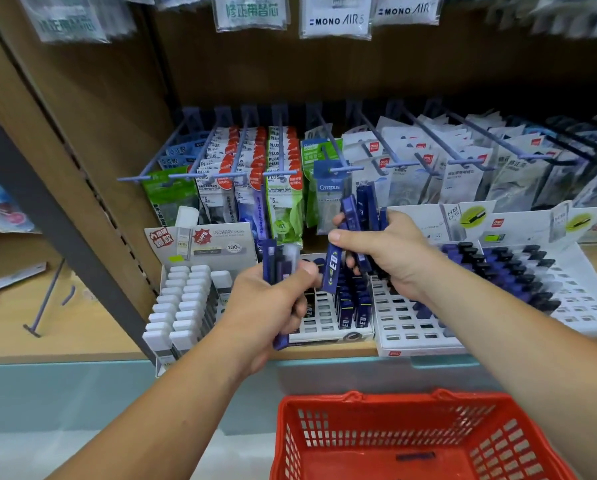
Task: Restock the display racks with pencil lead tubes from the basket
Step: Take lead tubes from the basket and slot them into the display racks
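Note:
My left hand (272, 303) grips a bunch of dark blue pencil lead tubes (279, 263) above the middle display rack (328, 323), whose grid is partly filled with blue tubes. My right hand (383, 251) holds several more blue tubes (354, 209) fanned upward, with the thumb pinching one tube (333, 268) that hangs down toward the rack. The red basket (376, 441) stands below at the front; one dark tube (415, 456) lies on its floor.
A white rack of white-capped tubes (182, 299) stands at the left. A wide white rack (497, 296) with blue and black tubes stands at the right. Packets of correction tape hang on blue pegs (342, 168) behind. The shelf's front edge (324, 355) runs above the basket.

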`<state>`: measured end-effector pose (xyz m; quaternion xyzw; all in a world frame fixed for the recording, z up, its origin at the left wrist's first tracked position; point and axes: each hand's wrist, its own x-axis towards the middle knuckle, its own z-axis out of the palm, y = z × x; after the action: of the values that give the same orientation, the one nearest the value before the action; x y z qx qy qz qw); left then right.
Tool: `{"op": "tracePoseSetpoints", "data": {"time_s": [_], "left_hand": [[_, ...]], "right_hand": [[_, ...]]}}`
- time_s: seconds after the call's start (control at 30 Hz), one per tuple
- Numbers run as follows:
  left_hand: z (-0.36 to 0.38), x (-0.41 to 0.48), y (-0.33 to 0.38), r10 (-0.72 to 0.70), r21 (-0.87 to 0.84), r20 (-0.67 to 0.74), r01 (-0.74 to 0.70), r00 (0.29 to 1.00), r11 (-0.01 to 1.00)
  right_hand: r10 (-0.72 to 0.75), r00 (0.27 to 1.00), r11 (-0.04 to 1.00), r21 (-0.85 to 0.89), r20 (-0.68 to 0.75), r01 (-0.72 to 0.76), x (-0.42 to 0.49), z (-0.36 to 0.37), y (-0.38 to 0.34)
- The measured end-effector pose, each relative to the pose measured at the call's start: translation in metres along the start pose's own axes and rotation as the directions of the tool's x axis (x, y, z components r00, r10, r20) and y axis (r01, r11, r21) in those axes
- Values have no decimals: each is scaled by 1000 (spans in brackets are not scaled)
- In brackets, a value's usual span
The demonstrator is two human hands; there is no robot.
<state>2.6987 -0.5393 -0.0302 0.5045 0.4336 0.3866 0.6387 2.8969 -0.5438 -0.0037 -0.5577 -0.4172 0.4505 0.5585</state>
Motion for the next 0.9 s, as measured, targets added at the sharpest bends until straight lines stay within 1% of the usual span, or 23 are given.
{"op": "tracePoseSetpoints", "data": {"time_s": [0.07,0.2,0.37,0.5,0.6,0.7,0.73,0.8,0.87,0.9], "left_hand": [[2,-1,0,40,95,-14,-39,999,995],[2,0,-2,68,146,-10,-66,998,987],[-6,7,-7,131,241,-45,-116,990,964],[-8,12,-11,180,264,-75,-154,981,952],[-8,13,-12,201,283,-84,-170,976,944],[-9,14,-7,223,288,-138,-177,965,941],[-9,14,-5,200,281,-146,-153,969,947],[-9,11,-3,88,242,-120,-57,989,969],[-10,10,-2,-15,222,-76,32,997,975],[-11,10,-3,-37,219,-59,49,998,974]], "right_hand": [[-3,1000,1000,-30,0,3,-1,1,1],[-48,998,994,-103,-31,45,-2,10,2],[-27,992,988,-150,126,46,-6,6,-11],[0,982,972,-231,191,45,-9,-1,-16],[-15,985,963,-262,172,60,-10,1,-15],[-64,995,949,-304,77,85,-3,0,-12],[-95,994,929,-354,55,108,0,-1,-11],[-162,983,833,-524,80,180,7,-1,-5],[-178,977,741,-637,116,211,12,1,5],[-170,976,713,-667,137,217,14,2,10]]}}
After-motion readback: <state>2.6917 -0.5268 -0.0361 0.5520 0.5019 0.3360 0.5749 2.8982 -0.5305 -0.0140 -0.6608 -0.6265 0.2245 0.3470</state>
